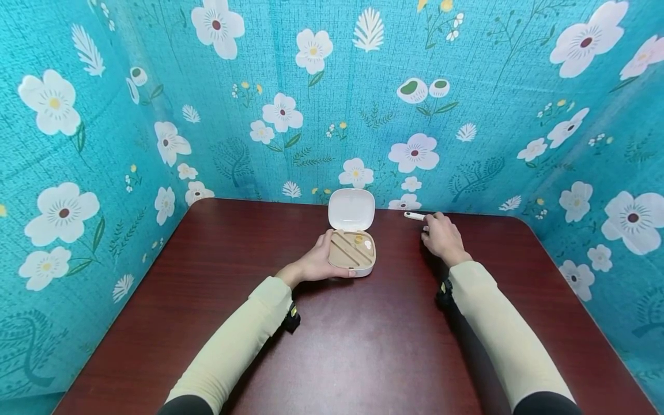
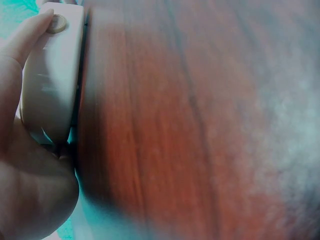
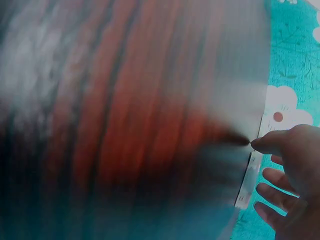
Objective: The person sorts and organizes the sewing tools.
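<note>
A small white case (image 1: 365, 271) stands on the table with its white lid (image 1: 351, 210) raised. Its beige inner tray (image 1: 339, 253) has diagonal slots, a yellow ring-like piece and a small white shape. My left hand (image 1: 317, 259) grips the case from its left side, thumb along the front. In the left wrist view that thumb touches a round catch (image 2: 57, 24) on the case's front. Near the table's back edge my right hand (image 1: 443, 235) pinches a slim white stick (image 1: 413, 216). Small dark marks show on the stick (image 3: 243, 192) in the right wrist view; its exact kind is unclear.
The dark red-brown wooden table (image 1: 332, 346) has rounded back corners. A turquoise flowered cloth (image 1: 321, 127) hangs close behind it and along both sides. Dark wrist devices (image 1: 292, 318) sit under both sleeves.
</note>
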{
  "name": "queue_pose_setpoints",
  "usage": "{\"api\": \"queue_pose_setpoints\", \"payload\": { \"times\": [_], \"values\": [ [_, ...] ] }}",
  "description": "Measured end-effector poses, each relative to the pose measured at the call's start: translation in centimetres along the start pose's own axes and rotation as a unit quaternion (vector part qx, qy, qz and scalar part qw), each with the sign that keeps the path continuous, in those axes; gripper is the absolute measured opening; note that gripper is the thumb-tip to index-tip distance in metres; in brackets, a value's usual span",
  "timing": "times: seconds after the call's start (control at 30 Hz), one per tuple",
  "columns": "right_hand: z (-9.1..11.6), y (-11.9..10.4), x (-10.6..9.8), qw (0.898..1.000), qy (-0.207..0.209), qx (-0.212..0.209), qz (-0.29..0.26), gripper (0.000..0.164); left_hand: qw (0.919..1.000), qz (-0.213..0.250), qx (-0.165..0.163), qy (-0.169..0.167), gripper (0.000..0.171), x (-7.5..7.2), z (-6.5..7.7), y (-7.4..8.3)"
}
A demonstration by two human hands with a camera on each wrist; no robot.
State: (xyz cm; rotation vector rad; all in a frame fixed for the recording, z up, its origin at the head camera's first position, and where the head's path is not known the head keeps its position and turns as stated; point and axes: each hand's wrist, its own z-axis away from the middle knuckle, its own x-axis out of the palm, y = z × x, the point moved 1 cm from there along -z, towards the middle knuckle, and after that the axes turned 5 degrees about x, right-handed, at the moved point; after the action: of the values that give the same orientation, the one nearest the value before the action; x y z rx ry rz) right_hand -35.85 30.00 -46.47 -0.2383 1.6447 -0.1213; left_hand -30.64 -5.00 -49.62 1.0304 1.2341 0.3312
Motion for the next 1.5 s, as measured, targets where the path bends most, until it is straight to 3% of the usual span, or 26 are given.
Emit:
{"api": "queue_pose_setpoints", "payload": {
  "times": [0.2,0.57,0.9,1.23,1.5],
  "values": [
    [0.0,0.9,0.2,1.000,-0.013,0.019,-0.009,0.036,1.0000,0.003,-0.005,-0.007,0.123,-0.1,0.2,0.3],
    [0.0,1.4,0.2,1.000,-0.010,0.017,-0.005,0.038,1.0000,0.003,0.001,-0.005,0.123,-0.1,0.5,0.7],
    [0.2,1.2,0.0,0.996,-0.025,0.033,-0.074,0.028,1.0000,0.003,0.002,-0.003,0.117,0.0,0.1,0.2],
    [0.3,0.6,0.2,0.978,-0.027,0.060,-0.199,0.024,1.0000,0.004,-0.001,-0.003,0.118,-0.1,0.1,0.1],
    [1.0,-1.2,0.3,0.961,-0.050,0.044,-0.268,0.021,1.0000,0.003,-0.002,-0.005,0.116,-0.3,0.2,0.3]
  ]
}}
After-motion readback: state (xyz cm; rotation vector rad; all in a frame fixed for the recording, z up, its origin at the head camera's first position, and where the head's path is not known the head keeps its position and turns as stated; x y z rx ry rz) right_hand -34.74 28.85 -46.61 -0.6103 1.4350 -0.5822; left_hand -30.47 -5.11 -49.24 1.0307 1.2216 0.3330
